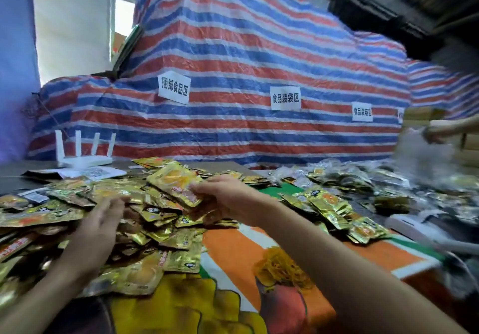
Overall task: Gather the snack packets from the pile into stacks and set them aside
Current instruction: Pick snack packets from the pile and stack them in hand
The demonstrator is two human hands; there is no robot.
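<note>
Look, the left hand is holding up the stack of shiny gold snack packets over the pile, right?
Not quite. The head view shows the right hand holding up the stack of shiny gold foil snack packets over the pile. The left hand is open at the pile, with straight fingers.

Bare cloth (228, 245) between pile (145, 276) and stacks (329, 204); rubber bands (280, 266) lie there.
</note>
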